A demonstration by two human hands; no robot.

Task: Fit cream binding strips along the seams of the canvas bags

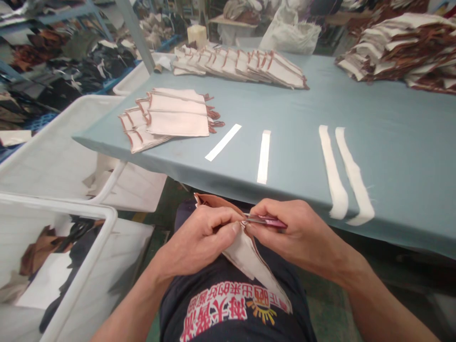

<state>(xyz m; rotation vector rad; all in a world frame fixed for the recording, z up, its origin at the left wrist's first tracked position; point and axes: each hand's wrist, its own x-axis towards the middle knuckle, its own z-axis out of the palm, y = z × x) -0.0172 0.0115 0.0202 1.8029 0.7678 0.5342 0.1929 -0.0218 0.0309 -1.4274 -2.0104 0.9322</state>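
Observation:
Over my lap, my left hand (201,237) pinches the edge of a cream fabric piece with brown trim (249,259). The piece hangs down over my dark printed shirt. My right hand (297,232) is closed around a small pink-handled thread snip (265,220), whose metal tip meets the fabric edge right by my left fingertips. Both hands sit just below the near edge of the blue-grey table (392,142).
A short pile of the same trimmed pieces (171,116) lies at the table's left corner, a fanned row (242,64) further back, big heaps (402,47) at the far right. Several white strips (263,154) lie on the table. White bins (53,156) stand to my left.

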